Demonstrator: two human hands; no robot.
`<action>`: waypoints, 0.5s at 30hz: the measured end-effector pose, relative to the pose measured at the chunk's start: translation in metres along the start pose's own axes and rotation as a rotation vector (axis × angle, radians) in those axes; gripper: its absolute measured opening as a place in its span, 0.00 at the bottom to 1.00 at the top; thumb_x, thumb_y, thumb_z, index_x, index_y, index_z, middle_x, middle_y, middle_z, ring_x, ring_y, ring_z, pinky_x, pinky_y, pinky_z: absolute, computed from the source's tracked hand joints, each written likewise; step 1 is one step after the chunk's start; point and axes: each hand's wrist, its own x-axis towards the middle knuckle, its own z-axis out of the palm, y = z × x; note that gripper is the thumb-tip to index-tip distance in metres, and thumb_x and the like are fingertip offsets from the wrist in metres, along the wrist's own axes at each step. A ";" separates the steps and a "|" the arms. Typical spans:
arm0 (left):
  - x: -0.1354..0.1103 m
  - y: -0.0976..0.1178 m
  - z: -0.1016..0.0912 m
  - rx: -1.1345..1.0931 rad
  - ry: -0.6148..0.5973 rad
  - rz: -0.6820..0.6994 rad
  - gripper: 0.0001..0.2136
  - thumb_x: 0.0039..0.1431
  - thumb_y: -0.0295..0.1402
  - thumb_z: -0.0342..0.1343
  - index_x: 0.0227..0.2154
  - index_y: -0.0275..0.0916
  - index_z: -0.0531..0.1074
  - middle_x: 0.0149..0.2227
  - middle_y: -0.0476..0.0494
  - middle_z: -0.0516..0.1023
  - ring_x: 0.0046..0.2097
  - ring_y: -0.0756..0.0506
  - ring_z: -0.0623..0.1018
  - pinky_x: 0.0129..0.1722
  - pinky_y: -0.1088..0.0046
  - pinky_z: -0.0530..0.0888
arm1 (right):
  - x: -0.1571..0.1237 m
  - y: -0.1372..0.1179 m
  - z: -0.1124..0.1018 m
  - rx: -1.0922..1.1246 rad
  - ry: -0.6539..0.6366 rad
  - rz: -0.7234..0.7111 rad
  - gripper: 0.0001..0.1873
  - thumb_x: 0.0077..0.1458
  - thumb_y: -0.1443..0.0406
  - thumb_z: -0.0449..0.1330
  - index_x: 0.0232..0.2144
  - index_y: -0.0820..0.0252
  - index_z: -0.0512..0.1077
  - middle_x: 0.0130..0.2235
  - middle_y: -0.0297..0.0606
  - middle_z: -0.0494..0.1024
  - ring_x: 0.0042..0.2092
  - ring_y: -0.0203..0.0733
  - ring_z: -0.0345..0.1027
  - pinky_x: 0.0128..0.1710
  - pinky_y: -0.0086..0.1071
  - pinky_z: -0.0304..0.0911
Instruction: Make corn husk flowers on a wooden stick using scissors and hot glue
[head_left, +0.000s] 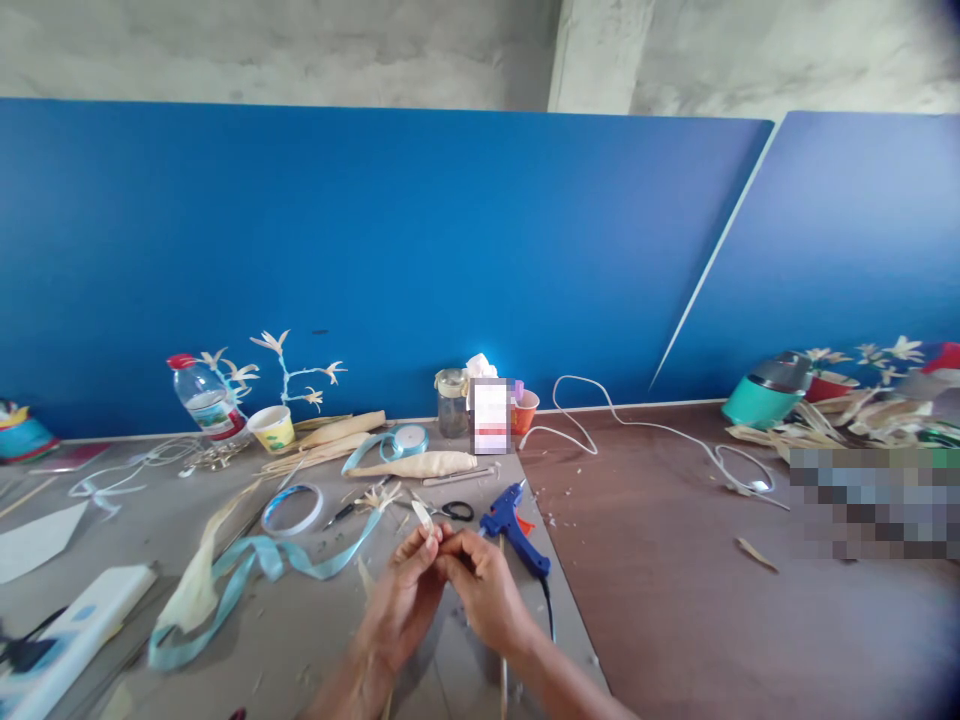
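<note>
My left hand [411,580] is closed, thumb and fingers pinching a small pale husk petal [422,514] whose pointed tip sticks up. Against it, my right hand [480,580] is closed too, its fingertips pressed together; what they grip is hidden. Just right of the hands lies a blue glue gun [514,525] with an orange trigger and a black cord. Black-handled scissors [456,511] rest behind my fingers. A husk flower [381,496] lies at the end of a light-blue ribbon [322,570] to the left.
A tape roll [293,510], a husk bundle [191,595] and a white power strip [94,635] occupy the left. Behind stand a bottle [206,400], a yellow cup [271,428], a glass jar [452,405] and an orange cup [524,412]. A white cable [645,423] crosses the brown table.
</note>
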 end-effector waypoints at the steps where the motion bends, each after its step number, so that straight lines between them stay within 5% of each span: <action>1: 0.000 0.000 -0.001 0.001 0.002 -0.005 0.05 0.41 0.27 0.65 0.25 0.37 0.77 0.31 0.48 0.80 0.36 0.49 0.76 0.40 0.74 0.70 | -0.001 -0.001 0.000 -0.006 -0.003 -0.008 0.07 0.48 0.69 0.54 0.20 0.60 0.67 0.24 0.32 0.68 0.29 0.36 0.61 0.32 0.27 0.58; 15: -0.001 0.002 -0.001 0.025 0.036 -0.022 0.08 0.38 0.28 0.67 0.25 0.35 0.77 0.28 0.48 0.79 0.31 0.50 0.77 0.33 0.77 0.71 | -0.003 -0.001 0.001 -0.001 -0.039 -0.027 0.07 0.48 0.70 0.52 0.20 0.59 0.63 0.23 0.31 0.65 0.27 0.35 0.59 0.28 0.26 0.55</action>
